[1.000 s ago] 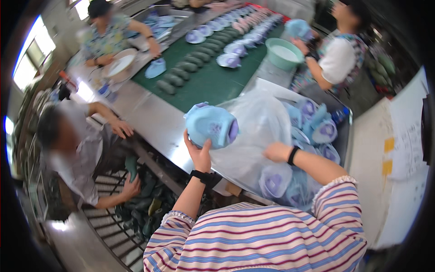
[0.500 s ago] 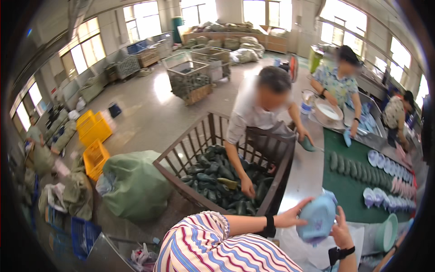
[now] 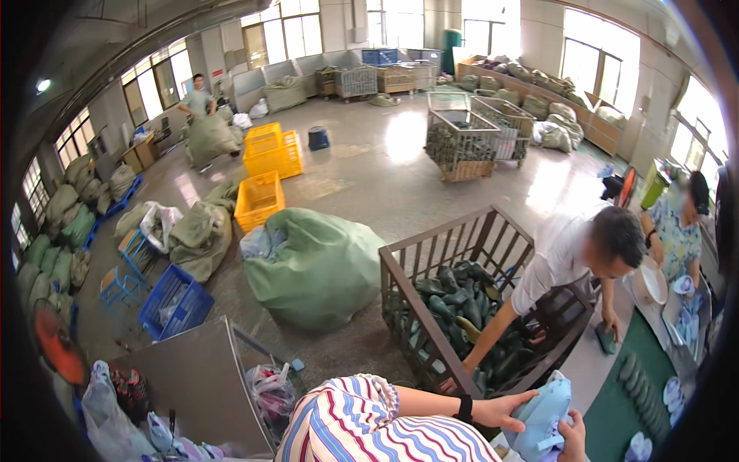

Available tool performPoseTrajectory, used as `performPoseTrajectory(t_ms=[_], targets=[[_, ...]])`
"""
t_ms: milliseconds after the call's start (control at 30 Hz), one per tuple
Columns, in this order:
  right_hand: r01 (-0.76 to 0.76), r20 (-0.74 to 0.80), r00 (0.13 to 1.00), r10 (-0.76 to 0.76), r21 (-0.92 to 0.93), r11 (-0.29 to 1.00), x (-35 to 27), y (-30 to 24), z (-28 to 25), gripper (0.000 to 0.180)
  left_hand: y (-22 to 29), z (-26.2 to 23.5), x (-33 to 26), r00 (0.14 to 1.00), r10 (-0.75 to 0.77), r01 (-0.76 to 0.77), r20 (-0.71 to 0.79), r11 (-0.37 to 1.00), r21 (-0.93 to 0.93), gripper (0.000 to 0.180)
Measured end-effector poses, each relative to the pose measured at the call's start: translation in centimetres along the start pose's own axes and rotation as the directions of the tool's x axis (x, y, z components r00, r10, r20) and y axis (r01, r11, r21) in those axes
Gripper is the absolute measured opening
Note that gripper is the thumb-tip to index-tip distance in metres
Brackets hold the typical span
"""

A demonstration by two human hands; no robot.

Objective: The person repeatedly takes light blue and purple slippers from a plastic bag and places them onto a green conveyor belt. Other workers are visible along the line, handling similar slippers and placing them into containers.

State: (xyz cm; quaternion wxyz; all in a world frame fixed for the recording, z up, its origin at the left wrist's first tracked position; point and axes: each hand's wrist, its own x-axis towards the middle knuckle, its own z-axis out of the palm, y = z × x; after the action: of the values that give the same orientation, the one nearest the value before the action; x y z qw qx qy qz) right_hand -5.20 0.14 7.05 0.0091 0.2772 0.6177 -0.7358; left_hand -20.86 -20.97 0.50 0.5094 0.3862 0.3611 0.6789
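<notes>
A light blue soft moulded piece (image 3: 543, 420) is held low at the right edge of the picture, beside the wooden crate. My left hand (image 3: 504, 408), with a black band on its wrist, reaches across from my striped sleeve and grips the piece's left side. My right hand (image 3: 573, 443) holds it from below right and is partly cut off by the frame's lower edge. Both hands are closed on this piece.
A slatted wooden crate (image 3: 400, 285) full of dark green pieces stands just ahead, with a person in a white shirt (image 3: 562, 258) bending over it. A big green sack (image 3: 308, 269), yellow crates (image 3: 262, 200) and a blue crate (image 3: 173, 304) lie left. A green-topped table (image 3: 647, 393) runs along the right.
The view has swung left from the table toward the hall floor. The light blue piece has come away from the clear bag, and my right hand now holds it together with my left.
</notes>
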Motion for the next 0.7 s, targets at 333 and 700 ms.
performPoseTrajectory(t_ms=[333, 700], targets=[[0.176, 0.143, 0.973, -0.183, 0.061, 0.983, 5.6, 1.1, 7.5, 0.052, 3.1, -4.7, -5.9, 0.907, 0.304, -0.162, -0.292, 0.890, 0.426, 0.036], [0.109, 0.196, 0.980, -0.043, -0.342, 0.933, 5.2, -1.1, 8.9, 0.025, 3.7, -7.1, -6.2, 0.805, 0.372, -0.136, -0.461, 0.874, 0.466, 0.035]])
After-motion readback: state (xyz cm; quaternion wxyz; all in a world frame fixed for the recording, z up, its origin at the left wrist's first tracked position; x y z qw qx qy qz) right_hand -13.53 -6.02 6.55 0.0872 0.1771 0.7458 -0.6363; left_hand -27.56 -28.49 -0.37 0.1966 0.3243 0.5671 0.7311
